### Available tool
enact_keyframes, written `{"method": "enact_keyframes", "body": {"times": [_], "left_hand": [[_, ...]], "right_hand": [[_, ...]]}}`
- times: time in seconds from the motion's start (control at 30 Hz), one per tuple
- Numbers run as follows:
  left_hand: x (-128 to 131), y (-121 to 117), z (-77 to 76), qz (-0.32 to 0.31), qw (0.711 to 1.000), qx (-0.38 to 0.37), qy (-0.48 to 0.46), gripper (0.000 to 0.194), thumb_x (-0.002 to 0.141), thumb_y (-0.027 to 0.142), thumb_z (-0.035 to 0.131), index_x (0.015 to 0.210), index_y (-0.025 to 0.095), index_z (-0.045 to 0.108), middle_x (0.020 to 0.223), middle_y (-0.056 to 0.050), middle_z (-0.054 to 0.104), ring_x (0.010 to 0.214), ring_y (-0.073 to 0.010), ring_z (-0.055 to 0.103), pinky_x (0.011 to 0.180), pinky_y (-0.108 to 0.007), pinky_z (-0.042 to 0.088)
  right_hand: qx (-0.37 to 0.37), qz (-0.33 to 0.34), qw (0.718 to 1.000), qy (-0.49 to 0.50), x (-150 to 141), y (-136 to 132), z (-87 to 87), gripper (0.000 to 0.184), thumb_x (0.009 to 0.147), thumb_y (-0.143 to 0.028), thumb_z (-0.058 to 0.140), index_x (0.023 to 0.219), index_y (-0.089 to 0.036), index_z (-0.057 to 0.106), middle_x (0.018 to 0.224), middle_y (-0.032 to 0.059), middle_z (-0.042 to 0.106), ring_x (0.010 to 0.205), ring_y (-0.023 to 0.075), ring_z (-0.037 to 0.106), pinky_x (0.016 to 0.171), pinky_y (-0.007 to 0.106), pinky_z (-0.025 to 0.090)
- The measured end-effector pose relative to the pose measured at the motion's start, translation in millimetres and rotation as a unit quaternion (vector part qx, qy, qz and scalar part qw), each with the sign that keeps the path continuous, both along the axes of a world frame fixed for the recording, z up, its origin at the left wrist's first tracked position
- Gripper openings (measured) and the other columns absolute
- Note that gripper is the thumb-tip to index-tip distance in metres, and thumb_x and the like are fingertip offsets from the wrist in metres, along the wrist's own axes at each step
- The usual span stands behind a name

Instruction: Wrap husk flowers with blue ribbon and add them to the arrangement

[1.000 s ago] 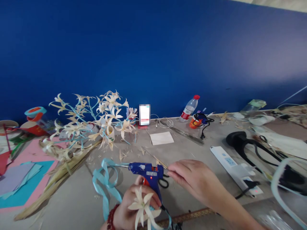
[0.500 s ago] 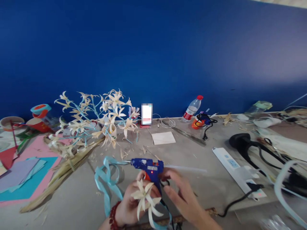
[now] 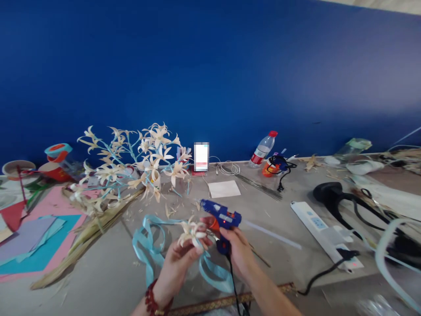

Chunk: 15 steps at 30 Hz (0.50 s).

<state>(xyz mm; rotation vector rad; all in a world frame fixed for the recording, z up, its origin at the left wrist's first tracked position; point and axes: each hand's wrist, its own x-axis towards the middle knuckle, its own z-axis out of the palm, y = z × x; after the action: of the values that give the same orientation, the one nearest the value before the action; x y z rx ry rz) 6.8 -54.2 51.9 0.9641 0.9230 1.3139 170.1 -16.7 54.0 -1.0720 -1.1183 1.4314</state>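
Observation:
My left hand (image 3: pixel 177 263), a beaded bracelet on its wrist, pinches a cream artificial flower (image 3: pixel 190 232). Light blue ribbon (image 3: pixel 141 245) trails on both sides of that hand. Wrapped around the handle of a blue glue gun (image 3: pixel 219 213) is my right hand (image 3: pixel 241 252). The gun's red light is on, and its nozzle points left, up and beyond the flower. A long translucent glue stick (image 3: pixel 272 235) sticks out at its rear. Some left fingertips lie close to the orange trigger; whether they touch it I cannot tell.
Cream flowers on blue stems (image 3: pixel 131 158) stand at the back left, beside coloured paper (image 3: pixel 62 245) and dried husks (image 3: pixel 88 239). A white card (image 3: pixel 224 189), a bottle (image 3: pixel 263 149) and wires lie behind the gun. At right are a power strip (image 3: pixel 324 232) and black cable.
My right hand, apart-fingered beside the glue gun before, now grips its handle. The gun has shifted right and tilted nose up. My left hand has raised and turned the flower.

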Motion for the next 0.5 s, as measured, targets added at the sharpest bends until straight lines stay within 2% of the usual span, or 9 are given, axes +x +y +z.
{"method": "enact_keyframes", "body": {"times": [0.07, 0.13, 0.27, 0.37, 0.5], "left_hand": [[-4, 5, -0.2, 0.025, 0.998, -0.035, -0.054, 0.01, 0.077, 0.026, 0.071, 0.079, 0.018, 0.077, 0.091, -0.007, 0.074, 0.091, -0.0216, 0.065, 0.087, -0.031, 0.048], [-9, 10, -2.6, 0.051, 0.991, -0.074, -0.102, 0.007, 0.074, 0.024, 0.074, 0.076, 0.017, 0.076, 0.09, -0.006, 0.073, 0.088, -0.0194, 0.066, 0.083, -0.028, 0.049], [-13, 13, -9.7, 0.096, 0.971, -0.143, -0.169, 0.013, 0.066, 0.025, 0.081, 0.074, 0.018, 0.075, 0.082, -0.003, 0.074, 0.077, -0.0159, 0.067, 0.075, -0.026, 0.052], [-12, 14, -10.9, 0.113, 0.967, -0.155, -0.167, 0.017, 0.062, 0.026, 0.084, 0.073, 0.018, 0.074, 0.078, -0.003, 0.075, 0.075, -0.0154, 0.068, 0.074, -0.025, 0.052], [-13, 16, -8.0, 0.126, 0.976, -0.13, -0.118, 0.017, 0.063, 0.028, 0.084, 0.069, 0.017, 0.073, 0.076, -0.003, 0.075, 0.076, -0.0163, 0.068, 0.074, -0.025, 0.051]], "right_hand": [[-0.015, 0.027, 0.999, 0.043, 7, 4, 3.6, 0.033, 0.085, -0.041, 0.055, 0.101, -0.015, 0.07, 0.076, 0.0071, 0.069, 0.071, 0.021, 0.064, 0.07, 0.034, 0.051], [-0.01, 0.055, 0.998, 0.039, 13, 4, 5.2, 0.03, 0.085, -0.039, 0.055, 0.099, -0.015, 0.067, 0.068, 0.004, 0.064, 0.061, 0.0178, 0.058, 0.063, 0.03, 0.049], [-0.014, 0.061, 0.998, 0.006, 14, -3, 0.5, 0.027, 0.08, -0.042, 0.064, 0.088, -0.017, 0.064, 0.072, 0.0016, 0.059, 0.051, 0.0114, 0.045, 0.05, 0.025, 0.039], [-0.02, 0.063, 0.998, -0.02, 11, -11, -0.1, 0.029, 0.079, -0.046, 0.066, 0.082, -0.017, 0.063, 0.064, -0.001, 0.055, 0.05, 0.0111, 0.044, 0.049, 0.025, 0.038], [-0.02, 0.051, 0.996, -0.075, 13, -20, -0.2, 0.033, 0.077, -0.05, 0.068, 0.08, -0.017, 0.066, 0.066, 0.0009, 0.061, 0.046, 0.0101, 0.044, 0.046, 0.025, 0.038]]}}
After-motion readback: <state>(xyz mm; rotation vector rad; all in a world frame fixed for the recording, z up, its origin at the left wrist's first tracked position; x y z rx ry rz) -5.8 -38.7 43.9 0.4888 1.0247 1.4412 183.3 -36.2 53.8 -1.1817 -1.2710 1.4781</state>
